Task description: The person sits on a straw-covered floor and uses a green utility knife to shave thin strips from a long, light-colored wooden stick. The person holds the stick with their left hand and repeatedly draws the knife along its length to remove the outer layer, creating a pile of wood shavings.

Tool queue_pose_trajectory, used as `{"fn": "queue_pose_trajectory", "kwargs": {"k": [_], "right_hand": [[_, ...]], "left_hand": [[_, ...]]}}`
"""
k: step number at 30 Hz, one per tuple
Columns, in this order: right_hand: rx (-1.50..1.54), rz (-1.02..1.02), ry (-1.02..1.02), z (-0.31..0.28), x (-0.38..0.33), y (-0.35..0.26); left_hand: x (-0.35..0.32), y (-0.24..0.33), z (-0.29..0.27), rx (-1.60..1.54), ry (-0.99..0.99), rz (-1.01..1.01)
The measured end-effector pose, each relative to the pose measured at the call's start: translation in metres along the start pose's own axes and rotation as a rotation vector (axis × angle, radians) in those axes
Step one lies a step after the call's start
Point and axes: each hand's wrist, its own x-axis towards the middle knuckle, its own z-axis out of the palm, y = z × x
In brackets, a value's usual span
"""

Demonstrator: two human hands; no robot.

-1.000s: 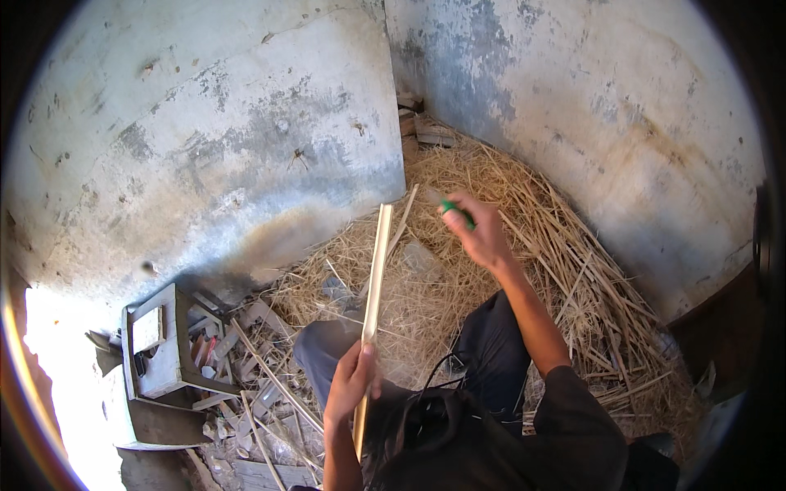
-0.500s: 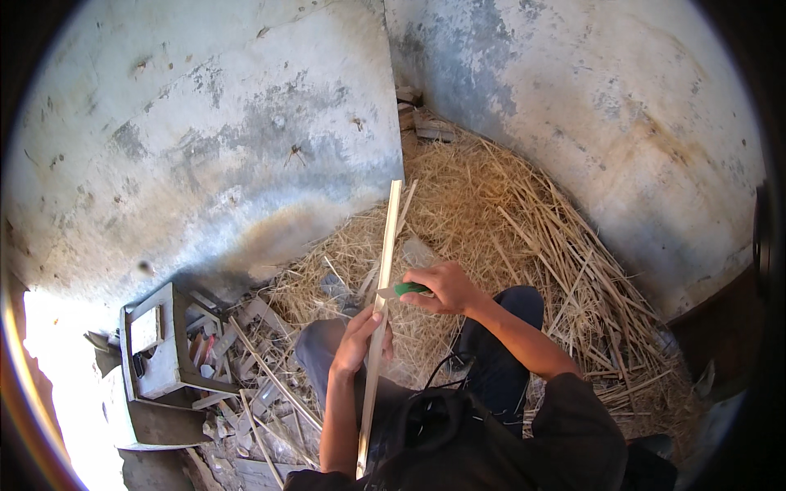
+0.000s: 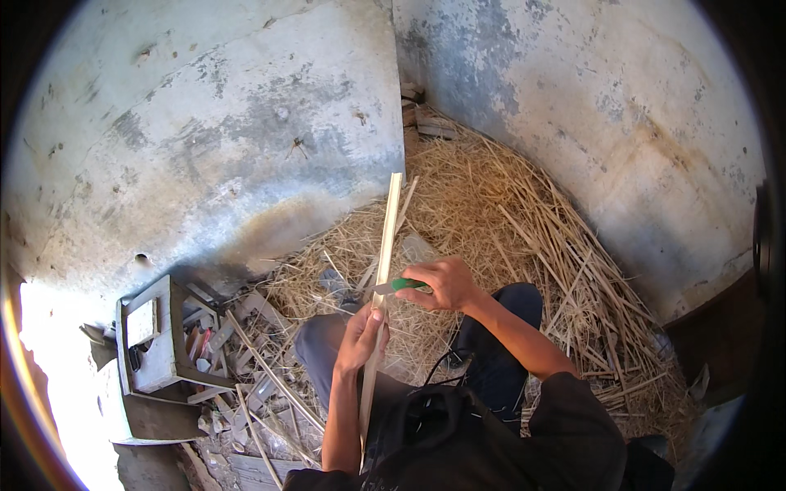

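A long pale strip, bamboo or wood (image 3: 389, 237), runs upright from my lap to well beyond my hands, with a lengthwise ridge or groove along its face. Wrapped round its middle is my left hand (image 3: 358, 337), thumb on the face. In my right hand (image 3: 443, 283) sits a green-handled knife (image 3: 404, 284), its blade lying across the strip just above the left thumb. The right fingers close over most of the handle.
Straw-like shavings (image 3: 458, 188) cover the floor ahead, and a heap of thin sticks (image 3: 606, 327) lies along the right wall. At left stands a worn wooden box frame (image 3: 174, 372) among scraps. Loose long sticks (image 3: 270, 372) lie beside my left leg.
The strip and both hands show only a slight shift, with the blade still across the strip above my left thumb. My grip on both things is the same.
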Motion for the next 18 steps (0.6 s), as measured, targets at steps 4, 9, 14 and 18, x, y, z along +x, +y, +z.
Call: {"fn": "queue_pose_trajectory", "kwargs": {"k": [4, 9, 14, 18], "right_hand": [[-0.050, -0.062, 0.049, -0.002, 0.001, 0.001], [-0.098, -0.099, 0.078, -0.005, 0.004, -0.003], [-0.114, -0.116, 0.109, -0.006, 0.004, 0.002], [-0.124, -0.127, 0.123, -0.006, 0.007, 0.001]], "left_hand": [[-0.002, -0.002, -0.004, 0.003, -0.015, 0.004], [-0.005, 0.006, -0.002, 0.028, -0.002, -0.017], [-0.005, 0.008, 0.000, 0.029, 0.002, -0.015], [-0.007, 0.006, -0.001, 0.003, 0.006, -0.002]]}}
